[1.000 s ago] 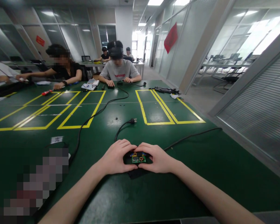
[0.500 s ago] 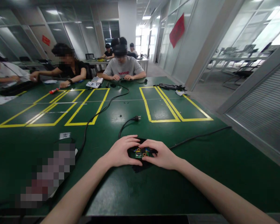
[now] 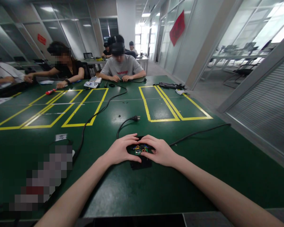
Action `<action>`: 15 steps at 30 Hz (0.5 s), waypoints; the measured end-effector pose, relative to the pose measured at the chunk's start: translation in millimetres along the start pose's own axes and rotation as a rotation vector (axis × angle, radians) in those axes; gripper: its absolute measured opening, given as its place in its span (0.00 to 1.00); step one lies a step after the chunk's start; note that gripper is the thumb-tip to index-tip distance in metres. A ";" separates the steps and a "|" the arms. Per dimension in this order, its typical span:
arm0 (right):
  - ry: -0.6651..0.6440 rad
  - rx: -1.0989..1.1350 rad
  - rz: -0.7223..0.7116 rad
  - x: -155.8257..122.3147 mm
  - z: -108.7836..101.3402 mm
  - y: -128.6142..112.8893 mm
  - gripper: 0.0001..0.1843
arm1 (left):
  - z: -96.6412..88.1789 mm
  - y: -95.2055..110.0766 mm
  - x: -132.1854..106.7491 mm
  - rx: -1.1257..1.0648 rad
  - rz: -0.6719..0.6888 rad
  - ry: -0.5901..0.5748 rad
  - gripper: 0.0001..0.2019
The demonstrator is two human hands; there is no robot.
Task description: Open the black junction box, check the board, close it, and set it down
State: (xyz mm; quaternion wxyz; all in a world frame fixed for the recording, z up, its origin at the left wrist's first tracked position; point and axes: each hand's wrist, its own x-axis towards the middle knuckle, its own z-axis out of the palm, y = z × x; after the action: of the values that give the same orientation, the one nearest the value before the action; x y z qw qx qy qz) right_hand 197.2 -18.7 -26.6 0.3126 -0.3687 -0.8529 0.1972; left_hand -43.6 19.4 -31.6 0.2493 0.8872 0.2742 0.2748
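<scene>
A small green circuit board (image 3: 138, 152) with copper-coloured coils and blue and yellow parts lies between my hands, low over the green table. My left hand (image 3: 118, 149) curves round its left side, fingers behind and thumb in front. From the right, my right hand (image 3: 164, 152) wraps round the other side, its thumb near the front coil. Both hands are closed about the board, though the fingertips at the back are partly hidden. Under and in front of it shows a flat black piece (image 3: 143, 165), partly covered by my hands.
Beyond my hands lies a black power plug (image 3: 135, 118) on its cord. Another cable (image 3: 198, 134) runs right. A blurred-out long object (image 3: 47, 176) sits at left beside a numbered label (image 3: 61, 137). Yellow tape (image 3: 164, 120) marks the table (image 3: 198, 176). Several people sit farther back.
The whole view has shifted slightly. My right fingers have moved a little on the board, and more of the coils and the black piece beneath now shows. Both hands stay round the board.
</scene>
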 end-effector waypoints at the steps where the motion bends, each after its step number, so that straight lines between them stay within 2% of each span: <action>1: -0.001 -0.028 -0.011 0.8 -1.5 -0.2 0.18 | 0.6 0.0 0.3 0.021 0.004 0.014 0.29; 4: 0.013 -0.097 -0.078 3.0 -5.7 0.3 0.21 | 0.5 2.1 1.7 0.069 0.026 0.046 0.20; 9: 0.018 -0.111 -0.138 4.5 -8.4 0.8 0.22 | -5.5 11.4 2.5 0.079 0.058 0.109 0.12; 12: 0.013 -0.098 -0.129 4.3 -8.2 0.1 0.21 | -11.0 16.9 1.0 0.077 0.017 0.129 0.06; 15: 0.022 -0.089 -0.120 3.9 -8.1 0.6 0.19 | -14.3 18.8 0.0 0.032 -0.058 0.084 0.06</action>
State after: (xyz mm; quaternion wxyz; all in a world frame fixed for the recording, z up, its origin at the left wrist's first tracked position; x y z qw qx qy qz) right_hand 200.8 -14.5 -19.6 0.3167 -0.3328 -0.8778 0.1360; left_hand -45.9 9.9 -10.1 0.2309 0.8705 0.3143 0.3002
